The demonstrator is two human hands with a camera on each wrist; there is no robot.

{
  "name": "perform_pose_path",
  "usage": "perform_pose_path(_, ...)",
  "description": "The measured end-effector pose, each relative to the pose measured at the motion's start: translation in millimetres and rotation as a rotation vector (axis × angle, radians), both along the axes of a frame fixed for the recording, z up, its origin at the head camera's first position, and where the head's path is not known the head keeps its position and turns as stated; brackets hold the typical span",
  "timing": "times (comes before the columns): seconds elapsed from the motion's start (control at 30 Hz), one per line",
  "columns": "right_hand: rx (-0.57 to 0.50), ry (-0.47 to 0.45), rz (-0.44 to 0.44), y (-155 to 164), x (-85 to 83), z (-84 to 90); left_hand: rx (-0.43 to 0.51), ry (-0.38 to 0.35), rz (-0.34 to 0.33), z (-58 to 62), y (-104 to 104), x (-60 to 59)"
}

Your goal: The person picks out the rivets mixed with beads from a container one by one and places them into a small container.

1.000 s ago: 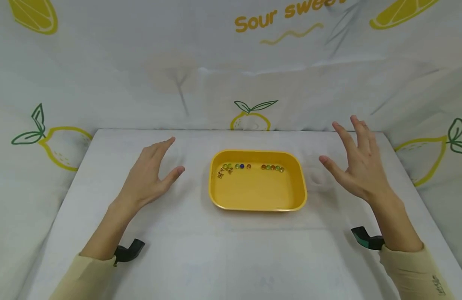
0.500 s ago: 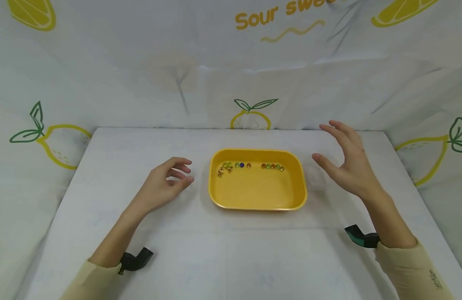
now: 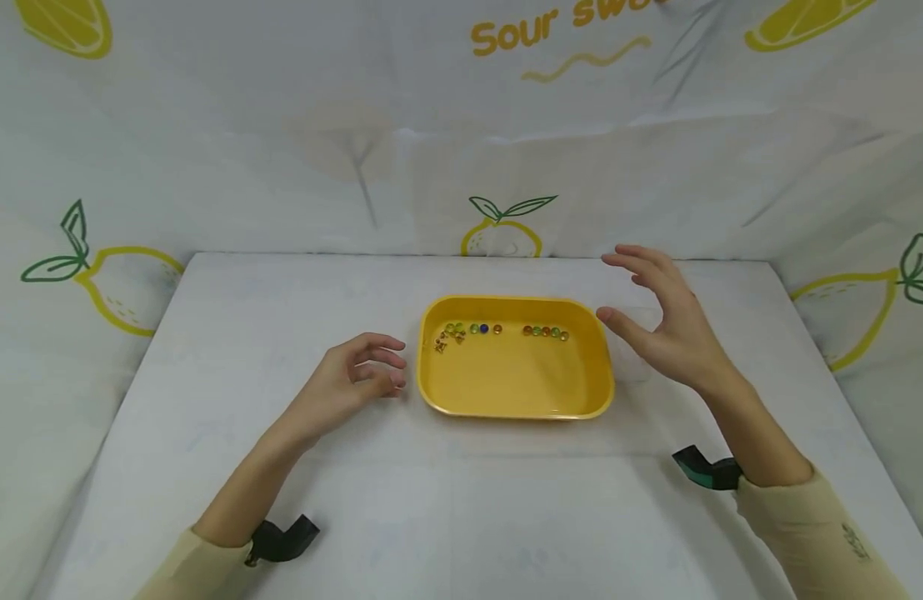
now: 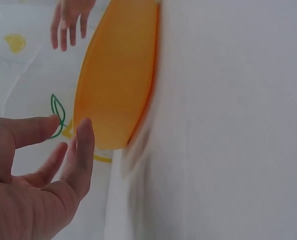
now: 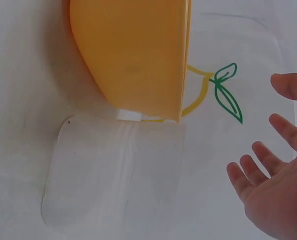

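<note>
A yellow tray stands on the white table. Along its far inner side lie several glass marbles: a row of orange and green ones at right, a blue marble near the middle, and green ones at left beside small gold pieces. My left hand is just left of the tray, fingers loosely bent, holding nothing. Over the tray's right side, my right hand is raised with fingers spread and nothing in it. Below it, a clear plastic container sits against the tray's right end.
A white cloth printed with lemons hangs behind and beside the table. On each wrist is a black camera mount, the left mount and the right mount, both low over the tabletop.
My left hand has come down and right toward the tray, its fingers bending. My right hand has moved left toward the tray's right end. The tray and marbles have stayed put.
</note>
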State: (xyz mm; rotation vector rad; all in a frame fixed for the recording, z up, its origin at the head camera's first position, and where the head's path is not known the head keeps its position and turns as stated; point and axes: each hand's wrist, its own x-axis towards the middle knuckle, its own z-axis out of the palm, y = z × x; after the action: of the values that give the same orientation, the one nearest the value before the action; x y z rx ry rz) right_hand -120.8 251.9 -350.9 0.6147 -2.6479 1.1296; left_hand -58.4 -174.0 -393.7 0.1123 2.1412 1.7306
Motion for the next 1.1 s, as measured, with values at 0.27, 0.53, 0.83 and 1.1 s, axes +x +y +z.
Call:
perform_pose_path(0.27,-0.021,-0.064,0.085,-18,-2.6,5.1,0.09,-0.032,0.032,-5.9,11,7.6)
perform_pose_path(0.53,-0.051,-0.117,0.16,-29,-4.7,7.7,0.141,-0.071,0.087,-15.8,22,16.3)
perform_pose_path(0.83,-0.039,-0.162,0.241,-50,-10.5,5.5,0.226,-0.121,0.18,-20.0,33,24.6)
perform_pose_path(1.1,-0.076,-0.269,0.306,-67,-14.7,7.6,0.279,-0.135,0.192,-22.2,37,28.8)
